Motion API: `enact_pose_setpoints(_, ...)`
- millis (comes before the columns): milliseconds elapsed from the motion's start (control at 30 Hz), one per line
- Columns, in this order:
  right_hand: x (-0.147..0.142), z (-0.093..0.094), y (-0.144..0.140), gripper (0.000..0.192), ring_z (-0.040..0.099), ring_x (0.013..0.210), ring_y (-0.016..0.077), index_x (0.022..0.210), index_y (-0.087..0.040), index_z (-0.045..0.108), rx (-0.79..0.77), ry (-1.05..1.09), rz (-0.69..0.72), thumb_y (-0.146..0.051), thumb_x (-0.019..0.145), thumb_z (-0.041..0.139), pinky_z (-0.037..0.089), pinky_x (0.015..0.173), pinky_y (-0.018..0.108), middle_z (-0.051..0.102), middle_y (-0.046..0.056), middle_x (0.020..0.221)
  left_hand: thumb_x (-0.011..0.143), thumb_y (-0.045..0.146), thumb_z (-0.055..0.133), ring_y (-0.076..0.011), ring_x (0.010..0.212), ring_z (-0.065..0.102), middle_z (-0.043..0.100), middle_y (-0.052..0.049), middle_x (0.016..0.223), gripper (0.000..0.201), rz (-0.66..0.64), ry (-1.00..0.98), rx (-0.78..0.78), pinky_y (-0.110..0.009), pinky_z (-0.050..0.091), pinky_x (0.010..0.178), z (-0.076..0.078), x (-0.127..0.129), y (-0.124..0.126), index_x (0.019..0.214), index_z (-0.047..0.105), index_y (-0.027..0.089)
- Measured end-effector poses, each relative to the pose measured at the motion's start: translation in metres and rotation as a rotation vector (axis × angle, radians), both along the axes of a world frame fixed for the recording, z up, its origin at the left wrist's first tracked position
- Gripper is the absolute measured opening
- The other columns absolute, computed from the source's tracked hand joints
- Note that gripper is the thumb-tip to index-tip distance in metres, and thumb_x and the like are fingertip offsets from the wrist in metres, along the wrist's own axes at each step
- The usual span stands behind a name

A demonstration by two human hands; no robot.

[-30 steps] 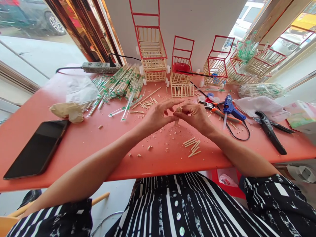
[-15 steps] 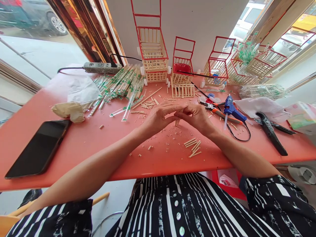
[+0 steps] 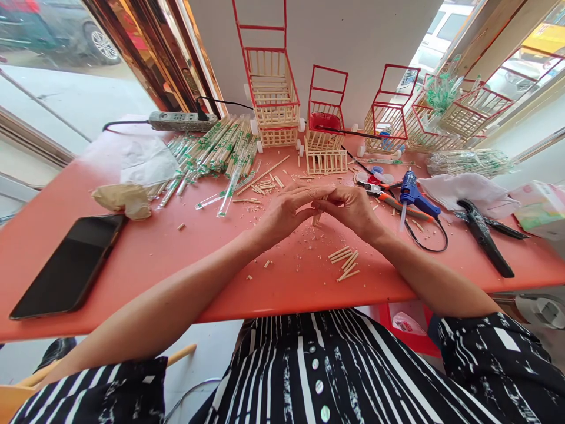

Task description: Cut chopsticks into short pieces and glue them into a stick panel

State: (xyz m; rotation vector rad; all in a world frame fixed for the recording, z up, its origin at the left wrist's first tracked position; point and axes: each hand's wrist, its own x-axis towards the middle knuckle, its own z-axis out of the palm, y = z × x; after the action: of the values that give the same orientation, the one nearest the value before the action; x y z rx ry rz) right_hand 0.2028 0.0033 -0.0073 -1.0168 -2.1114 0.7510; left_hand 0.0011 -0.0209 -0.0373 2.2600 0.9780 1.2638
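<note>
left hand (image 3: pixel 282 213) and right hand (image 3: pixel 351 209) pinch a bundle of short pale wooden sticks (image 3: pixel 316 218) together; any slack and they could scatter onto the coral tabletop (image 3: pixel 145 259).

No legible txt or nos. anywhere; wrappers' print too blurred.

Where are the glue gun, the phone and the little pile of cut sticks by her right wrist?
glue gun (image 3: pixel 412 194), head view, on its blue body.
phone (image 3: pixel 70 265), head view, middle of the dark screen.
cut sticks (image 3: pixel 345 262), head view, centre of the pile.
</note>
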Motion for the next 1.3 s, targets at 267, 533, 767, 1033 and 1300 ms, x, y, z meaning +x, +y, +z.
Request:
enact_pose_setpoints(267,0.000,0.003,-0.003,0.053,0.056,0.064,0.0123,0.069,-0.015,0.078,-0.028,0.004,0.018,-0.058,0.097,0.066,0.040,0.062,0.027,0.073,0.005,0.068,0.097,0.013,0.072,-0.0232,0.117,0.071,0.080,-0.008,0.126,0.045,0.023,-0.012,0.067,-0.043,0.054,0.107,-0.005,0.003,0.001,0.139,0.072,0.028)
enact_pose_setpoints(533,0.002,0.002,-0.003,0.056,0.057,0.064,0.0141,0.070,-0.017,0.077,0.013,-0.027,0.013,-0.065,0.097,0.064,0.040,0.061,0.028,0.073,0.004,0.068,0.096,0.011,0.072,-0.0226,0.117,0.070,0.079,-0.009,0.127,0.048,0.017,-0.023,0.135,-0.039,0.055,0.104,-0.009,0.004,0.001,0.141,0.071,0.028)
enact_pose_setpoints(767,0.004,0.003,-0.005,0.064,0.053,0.062,0.0130,0.065,-0.017,0.073,0.077,-0.069,-0.011,-0.070,0.097,0.060,0.036,0.060,0.028,0.065,0.003,0.064,0.097,0.011,0.072,-0.0217,0.115,0.072,0.080,-0.008,0.125,0.049,0.026,-0.026,0.156,-0.040,0.057,0.103,-0.013,0.005,0.002,0.142,0.070,0.031)
enact_pose_setpoints(1033,0.003,0.004,-0.009,0.062,0.059,0.065,0.0150,0.068,-0.017,0.073,0.150,-0.047,-0.010,-0.067,0.100,0.058,0.041,0.063,0.028,0.068,0.004,0.067,0.099,0.014,0.071,-0.0212,0.116,0.071,0.079,-0.010,0.127,0.049,0.016,-0.011,0.245,-0.038,0.057,0.102,-0.010,0.005,0.001,0.145,0.067,0.029)
enact_pose_setpoints(1300,0.004,0.008,-0.006,0.065,0.059,0.064,0.0154,0.067,-0.018,0.075,0.190,-0.112,0.005,-0.069,0.101,0.054,0.043,0.066,0.028,0.069,0.005,0.068,0.105,0.015,0.061,-0.0210,0.120,0.072,0.079,-0.009,0.131,0.046,0.063,0.028,0.238,-0.040,0.057,0.104,-0.011,0.004,0.003,0.147,0.067,0.032)
